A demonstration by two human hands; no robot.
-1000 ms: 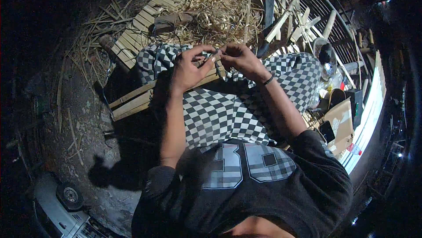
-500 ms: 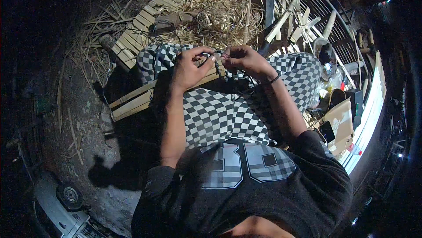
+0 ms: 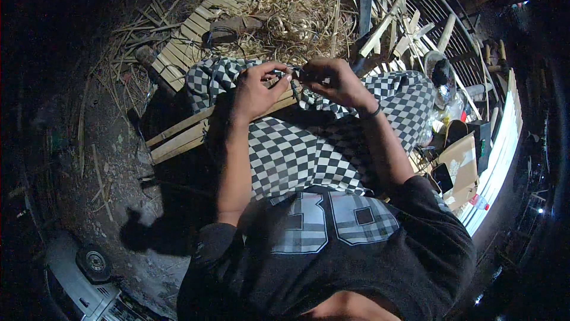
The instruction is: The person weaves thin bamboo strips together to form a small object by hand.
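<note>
Several pale bamboo slats [image 3: 178, 144] lie slantwise across my lap, their right ends under my hands. A thin dark cord [image 3: 295, 87] is wrapped around the slats close to those ends. My left hand [image 3: 256, 94] is over the slats, thumb and forefinger pinched at the cord. Just to its right, my right hand [image 3: 338, 83] is closed, knuckles up, with its fingertips turned toward the left ones. Dark cord shows in the narrow gap between both hands; how it runs inside the right fingers is hidden.
Beyond my knees lie a slatted bamboo panel [image 3: 196, 33] and a heap of shavings [image 3: 291, 18]. Split bamboo pieces [image 3: 409, 36] are piled at the far right. A phone [image 3: 442, 177] rests by cardboard [image 3: 460, 164] on the right. A vehicle [image 3: 83, 285] stands at lower left.
My right hand has rolled over, knuckles now upward, and its fingers have closed more tightly. The left hand stays almost in place. The slats' ends have shifted slightly.
</note>
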